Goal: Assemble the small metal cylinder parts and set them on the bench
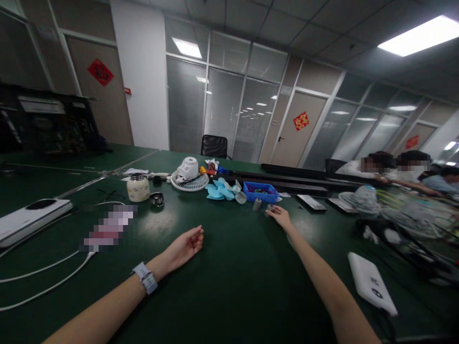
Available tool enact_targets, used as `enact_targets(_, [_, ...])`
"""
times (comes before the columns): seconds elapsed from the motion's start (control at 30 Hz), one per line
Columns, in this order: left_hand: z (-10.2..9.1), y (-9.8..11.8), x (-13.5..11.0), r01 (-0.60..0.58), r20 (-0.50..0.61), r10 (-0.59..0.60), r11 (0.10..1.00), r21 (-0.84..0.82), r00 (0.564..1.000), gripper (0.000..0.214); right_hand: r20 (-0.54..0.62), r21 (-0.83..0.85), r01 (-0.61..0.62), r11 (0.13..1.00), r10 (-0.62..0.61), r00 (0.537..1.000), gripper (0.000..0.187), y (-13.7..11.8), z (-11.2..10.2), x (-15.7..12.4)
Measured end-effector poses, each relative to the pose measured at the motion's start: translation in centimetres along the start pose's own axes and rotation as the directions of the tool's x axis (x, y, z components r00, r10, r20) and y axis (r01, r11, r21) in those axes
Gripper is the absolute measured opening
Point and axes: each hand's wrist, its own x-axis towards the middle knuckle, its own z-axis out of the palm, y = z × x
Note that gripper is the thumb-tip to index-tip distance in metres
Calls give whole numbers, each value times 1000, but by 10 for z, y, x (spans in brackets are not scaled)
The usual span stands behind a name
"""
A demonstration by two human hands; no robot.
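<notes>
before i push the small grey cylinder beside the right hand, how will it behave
The grey cylinder seems to stand on end, so a push might tip it. Its round side suggests it could then roll.

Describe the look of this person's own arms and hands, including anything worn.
Both forearms are bare, with no sleeves in view. The left hand and right hand are ungloved. A pale grey-blue wrist strap with small darker marks circles the left wrist; the right wrist has nothing visible on it.
</notes>
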Motion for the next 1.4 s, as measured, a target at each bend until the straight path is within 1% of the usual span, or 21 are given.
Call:
enact_targets(0.1, [1,0,-1,-8,4,8,1000,29,1000,11,105,77,-37,996,29,994,51,-15,9,-38])
enact_targets(0.17, [1,0,-2,-12,21,11,999,48,1000,10,204,114,-72,991,48,978,52,-29,22,-71])
enact_targets(0.23, [2,0,-3,-27,37,24,997,73,999,9,336,137,-106,985,54,940,53,-46,39,-105])
enact_targets(0.3, [2,-1,-4,-70,31,67,990,122,997,11,462,137,-111,984,35,886,54,-64,60,-138])
enact_targets(0.37, [3,-4,-6,-143,40,138,967,211,990,13,544,130,-66,989,-15,839,53,-79,81,-166])
enact_targets(0.43, [4,-8,-9,-248,76,236,909,336,969,17,572,128,18,992,-88,816,50,-90,98,-187])
enact_targets(0.47, [5,-9,-11,-307,102,292,856,416,951,19,568,127,66,990,-127,813,47,-93,106,-194])
enact_targets(0.5, [6,-11,-13,-366,130,349,783,503,928,22,556,122,113,986,-162,815,44,-96,111,-199])
enact_targets(0.57, [10,-15,-17,-455,208,440,588,668,874,29,530,104,191,976,-217,820,40,-98,117,-205])
enact_targets(0.63, [14,-20,-19,-500,294,482,383,776,825,34,519,71,250,966,-250,817,37,-98,119,-207])
enact_targets(0.7, [20,-25,-20,-528,371,495,225,819,786,36,521,8,322,947,-278,807,34,-99,118,-207])
enact_targets(0.77, [26,-30,-19,-559,438,499,117,821,748,36,521,-106,427,898,-315,793,32,-101,117,-208])
enact_targets(0.83, [30,-33,-16,-595,498,503,39,803,706,36,511,-248,540,804,-365,778,33,-103,117,-209])
enact_targets(0.9, [31,-35,-13,-608,531,503,-12,794,682,35,503,-366,613,700,-405,763,36,-105,117,-212])
enact_targets(0.93, [31,-35,-10,-603,528,502,-15,797,685,35,502,-404,632,661,-417,758,38,-106,117,-214])
enact_targets(0.97, [30,-36,-7,-593,511,501,4,806,698,34,505,-427,642,636,-421,753,39,-107,117,-215])
enact_targets(1.07, [28,-37,1,-556,424,502,145,818,754,36,511,-447,651,614,-422,749,43,-109,116,-218])
enact_targets(1.13, [29,-36,5,-554,397,511,200,808,763,37,511,-451,653,608,-424,748,45,-108,116,-218])
enact_targets(1.27, [26,-24,-2,-577,388,560,207,790,732,38,505,-446,648,617,-424,751,44,-105,113,-215])
enact_targets(1.33, [16,-14,-11,-546,359,554,216,809,751,40,495,-432,628,647,-412,765,45,-103,109,-212])
enact_targets(1.4, [1,-5,-20,-478,317,544,182,859,777,41,495,-403,606,686,-394,775,46,-100,105,-207])
